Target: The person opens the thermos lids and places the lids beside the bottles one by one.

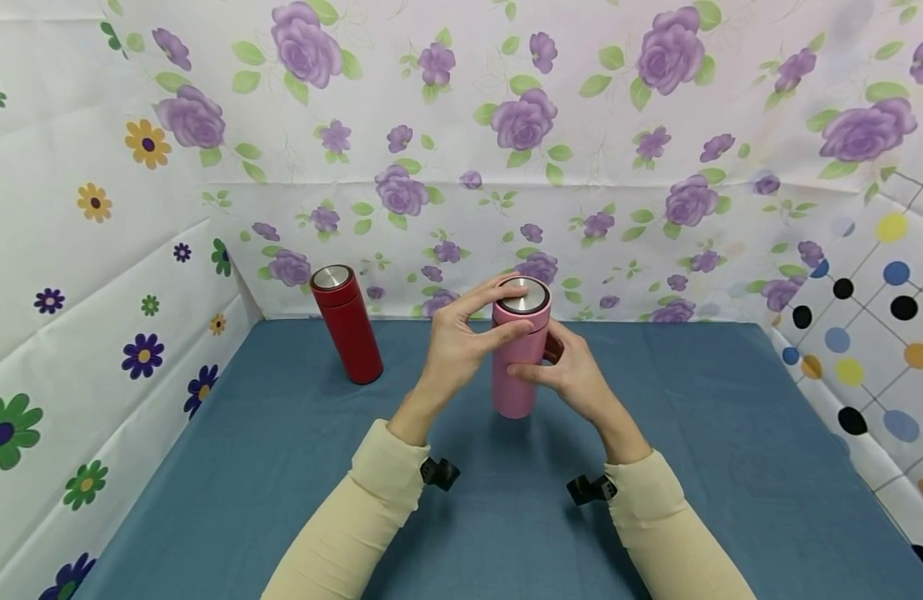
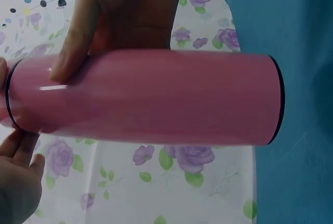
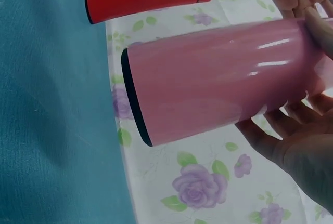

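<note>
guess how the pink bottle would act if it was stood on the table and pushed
Tall and narrow, the pink bottle would likely tip if pushed near the top. Its round sides suggest it could roll once down. Its glossy surface, showing bright highlights, may be somewhat slippery.

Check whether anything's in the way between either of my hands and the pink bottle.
Nothing visible is: your left hand holds the pink bottle around its lid, your right hand grips its body. The red bottle stands apart, off to the left.
</note>
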Available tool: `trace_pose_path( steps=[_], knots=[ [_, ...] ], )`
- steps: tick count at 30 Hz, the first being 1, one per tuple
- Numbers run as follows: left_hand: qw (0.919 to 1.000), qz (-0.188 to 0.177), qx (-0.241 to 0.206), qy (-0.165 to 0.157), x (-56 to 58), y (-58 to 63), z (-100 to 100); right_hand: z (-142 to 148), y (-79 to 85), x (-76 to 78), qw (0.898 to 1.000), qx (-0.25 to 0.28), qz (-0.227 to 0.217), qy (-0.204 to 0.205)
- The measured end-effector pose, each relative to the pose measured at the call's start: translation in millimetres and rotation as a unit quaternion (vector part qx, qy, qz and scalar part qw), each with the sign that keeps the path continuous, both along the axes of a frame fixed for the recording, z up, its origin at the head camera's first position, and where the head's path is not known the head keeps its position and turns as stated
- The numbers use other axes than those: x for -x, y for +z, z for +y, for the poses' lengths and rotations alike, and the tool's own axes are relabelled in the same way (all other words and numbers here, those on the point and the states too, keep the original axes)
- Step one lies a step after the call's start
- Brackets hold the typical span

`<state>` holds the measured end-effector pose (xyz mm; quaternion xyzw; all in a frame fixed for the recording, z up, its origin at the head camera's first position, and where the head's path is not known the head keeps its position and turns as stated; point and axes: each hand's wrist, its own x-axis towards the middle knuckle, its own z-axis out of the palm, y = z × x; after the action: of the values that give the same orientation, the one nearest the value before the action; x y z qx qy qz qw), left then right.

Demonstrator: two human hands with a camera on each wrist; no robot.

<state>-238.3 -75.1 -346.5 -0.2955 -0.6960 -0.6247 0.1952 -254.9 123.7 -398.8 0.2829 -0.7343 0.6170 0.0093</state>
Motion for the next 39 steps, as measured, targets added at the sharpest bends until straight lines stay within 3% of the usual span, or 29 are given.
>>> trace_pose_path(
  steps=[4, 8, 11, 16, 21, 25, 32, 39],
  knots=[
    [0.9994, 0.004, -0.004, 0.034, -0.9, 0.3, 5.3, -2.2, 0.1, -0.4, 1.000, -0.004, 0.005, -0.017],
    [0.9993, 0.007, 0.017, 0.032, -0.4, 1.9, 4.3, -2.3, -0.6, 1.1, 1.000, -0.003, 0.004, -0.015],
    [0.9990, 0.001, 0.043, -0.011, 1.6, 4.6, -3.0, 0.9, -0.8, 2.4, 1.000, -0.003, -0.007, 0.004],
    [0.9903, -0.021, 0.056, -0.126, 6.1, 11.4, -18.1, 9.9, 1.5, 1.8, 0.997, 0.007, -0.035, 0.065],
    [0.9826, -0.027, 0.062, -0.173, 7.2, 15.5, -23.8, 14.0, 2.8, 1.1, 0.992, 0.008, -0.041, 0.119],
    [0.9837, -0.028, 0.058, -0.168, 4.8, 14.1, -23.2, 13.9, 2.8, 0.5, 0.991, 0.012, -0.043, 0.126],
    [0.9876, -0.012, 0.036, -0.152, 3.4, 11.4, -16.9, 12.3, 2.2, 0.1, 0.994, 0.008, -0.034, 0.101],
    [0.9933, -0.006, 0.011, -0.115, 2.0, 9.8, -10.4, 9.2, 3.6, -0.4, 0.997, 0.012, -0.025, 0.077]
  ],
)
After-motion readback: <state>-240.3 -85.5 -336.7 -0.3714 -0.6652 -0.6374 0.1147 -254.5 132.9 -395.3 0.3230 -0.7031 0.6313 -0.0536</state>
